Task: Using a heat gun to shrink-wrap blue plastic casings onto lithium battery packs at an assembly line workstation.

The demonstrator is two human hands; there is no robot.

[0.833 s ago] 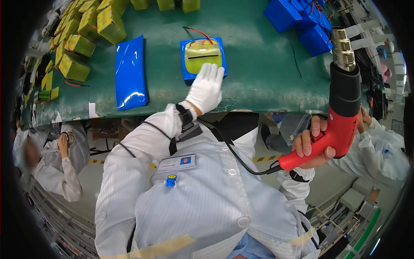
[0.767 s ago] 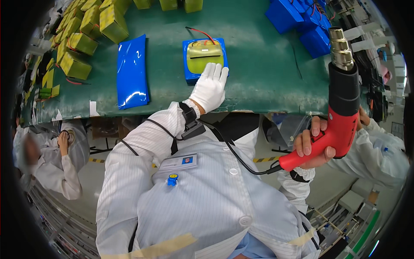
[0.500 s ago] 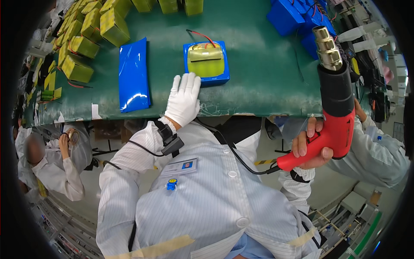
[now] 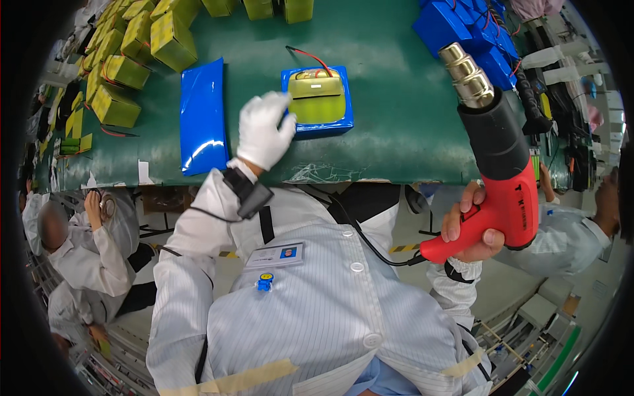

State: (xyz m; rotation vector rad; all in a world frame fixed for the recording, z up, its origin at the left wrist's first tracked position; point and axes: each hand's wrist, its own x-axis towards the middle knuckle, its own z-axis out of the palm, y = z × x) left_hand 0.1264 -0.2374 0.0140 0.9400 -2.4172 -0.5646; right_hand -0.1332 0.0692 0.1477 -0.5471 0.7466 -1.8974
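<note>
My right hand (image 4: 473,228), bare, grips the red handle of a heat gun (image 4: 505,191) with a black collar and a stepped metal nozzle. The nozzle points up and to the left, above the bench's right side. A battery pack (image 4: 319,109) lies on the bench, yellow-green inside a blue wrap that leaves its top uncovered, with a red and a black wire at its far side. Beside its left edge is my white-gloved left hand (image 4: 266,131), fingers bent, thumb apart, nothing seen in it. Whether its fingertips touch the pack I cannot tell.
A flat blue sleeve (image 4: 203,115) lies left of my left hand on the green bench (image 4: 389,86). Several yellow-green packs (image 4: 173,41) are grouped at the far left. Blue-wrapped packs (image 4: 442,30) are piled far right. A co-worker (image 4: 99,244) sits at the left.
My left hand has shifted left and its fingers have bent, leaving the pack's near edge. The heat gun's nozzle has swung to the left, toward the pack.
</note>
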